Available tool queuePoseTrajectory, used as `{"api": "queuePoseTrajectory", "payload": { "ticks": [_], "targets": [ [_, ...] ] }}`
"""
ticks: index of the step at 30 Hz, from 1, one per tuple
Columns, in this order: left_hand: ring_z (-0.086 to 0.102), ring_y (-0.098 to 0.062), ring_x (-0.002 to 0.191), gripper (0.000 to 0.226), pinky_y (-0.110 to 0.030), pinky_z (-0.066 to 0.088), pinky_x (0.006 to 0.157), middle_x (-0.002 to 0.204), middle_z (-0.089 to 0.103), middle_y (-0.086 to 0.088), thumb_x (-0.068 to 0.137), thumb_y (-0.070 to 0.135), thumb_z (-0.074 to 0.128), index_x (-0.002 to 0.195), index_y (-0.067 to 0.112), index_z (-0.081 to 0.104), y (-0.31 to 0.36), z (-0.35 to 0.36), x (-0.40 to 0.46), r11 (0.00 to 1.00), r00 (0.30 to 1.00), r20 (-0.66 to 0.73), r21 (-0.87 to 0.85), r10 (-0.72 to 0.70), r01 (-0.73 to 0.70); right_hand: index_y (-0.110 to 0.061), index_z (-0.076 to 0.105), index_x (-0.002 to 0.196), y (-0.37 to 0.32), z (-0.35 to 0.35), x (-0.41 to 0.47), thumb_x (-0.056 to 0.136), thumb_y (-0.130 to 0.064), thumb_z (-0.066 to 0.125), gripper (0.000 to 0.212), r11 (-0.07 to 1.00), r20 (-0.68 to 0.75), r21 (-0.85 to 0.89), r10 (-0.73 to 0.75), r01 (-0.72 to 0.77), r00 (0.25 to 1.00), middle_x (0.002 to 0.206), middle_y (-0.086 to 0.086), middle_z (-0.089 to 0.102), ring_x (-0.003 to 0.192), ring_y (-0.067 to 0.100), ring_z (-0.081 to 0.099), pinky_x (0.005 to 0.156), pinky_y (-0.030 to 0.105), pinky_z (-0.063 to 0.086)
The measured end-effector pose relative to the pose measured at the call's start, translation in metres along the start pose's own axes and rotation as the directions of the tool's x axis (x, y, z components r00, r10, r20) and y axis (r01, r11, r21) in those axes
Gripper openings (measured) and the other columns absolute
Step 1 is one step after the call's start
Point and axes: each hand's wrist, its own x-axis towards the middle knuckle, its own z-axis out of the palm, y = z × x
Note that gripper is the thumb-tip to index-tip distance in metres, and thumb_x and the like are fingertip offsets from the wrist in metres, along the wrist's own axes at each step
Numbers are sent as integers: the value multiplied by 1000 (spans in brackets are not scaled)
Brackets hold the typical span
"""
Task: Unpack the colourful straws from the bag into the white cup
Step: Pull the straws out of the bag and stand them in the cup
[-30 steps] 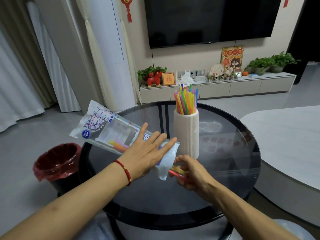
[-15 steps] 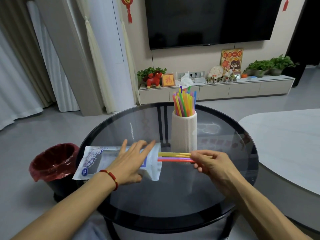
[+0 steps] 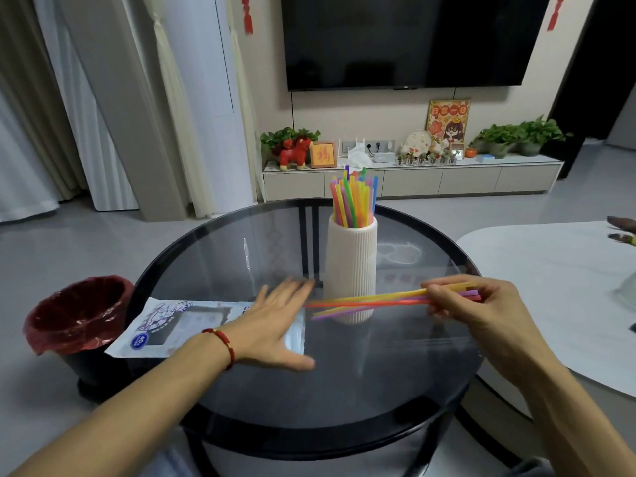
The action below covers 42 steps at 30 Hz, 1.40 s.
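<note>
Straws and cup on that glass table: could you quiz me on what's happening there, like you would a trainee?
1. True or false: the white cup already holds straws.
2. Which hand grips the loose bundle of straws? A left hand, B right hand.
3. Fill in: the left hand lies flat on the ___.

Key: 1 true. 2 B. 3 bag.

The bag (image 3: 192, 325) lay flat; loose straws (image 3: 371, 301) hung level before the straw-filled, upright white cup (image 3: 351, 270).
</note>
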Motion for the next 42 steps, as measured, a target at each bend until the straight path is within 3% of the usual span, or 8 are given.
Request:
{"api": "queuePoseTrajectory", "payload": {
  "ticks": [4,7,12,16,20,26,34,42],
  "targets": [
    [36,-18,136,73,-27,29,113,148,39,-1,90,57,58,149,24,29,53,15,14,992,953,-303,-115,18,-55,-26,87,96,-18,-9,-1,54,-79,86,67,996,59,-5,-91,91,994,81,14,82,72,29,79,69,34,67],
    [51,-21,88,18,-40,48,79,96,53,5,100,44,48,99,27,41,76,20,18,994,861,-508,-106,-20,-39,-21,86,93,-19,-3,3,51,-79,88,71,994,50,74,-89,86,995,78,13,80,69,22,77,64,24,63],
    [51,-33,69,18,-49,45,61,74,53,0,102,32,41,88,24,32,80,24,11,964,885,-463,-251,-39,-89,-12,80,89,0,39,14,54,-68,93,68,960,96,278,17,-43,995,72,8,67,61,16,63,54,23,54],
    [59,-18,78,13,-39,47,69,86,64,6,93,28,55,105,24,51,88,8,8,916,887,-462,-358,-5,-181,-14,82,88,9,74,10,97,-42,71,32,994,251,-68,-70,90,965,75,10,80,67,22,74,67,32,60],
    [52,-9,110,66,-27,46,94,122,52,6,75,28,70,135,28,42,71,-33,19,851,862,-481,-509,-159,-127,-10,81,81,-27,45,33,104,-19,63,31,979,-19,-68,-195,194,981,71,15,78,62,23,74,60,30,61],
    [42,-20,137,112,-50,40,113,152,39,1,66,43,86,154,34,17,72,-92,88,691,896,-365,-716,-253,-97,-1,76,83,-101,20,64,103,-13,62,27,955,-103,-17,-295,295,950,69,22,73,58,19,72,56,22,61],
    [65,5,82,65,-16,46,61,93,69,19,62,59,77,117,51,44,92,-68,118,651,779,-463,-753,-424,-93,-2,70,70,-101,69,111,99,-18,57,36,790,-46,-548,-358,276,933,58,14,73,52,25,73,66,49,65],
    [69,-1,80,66,-23,56,61,92,71,13,59,61,83,114,45,51,93,-66,112,655,747,-519,-740,-414,-151,-19,38,69,-77,101,116,102,-26,47,35,633,-21,-699,-483,333,875,66,-2,42,68,29,49,64,36,36]
  ]
}}
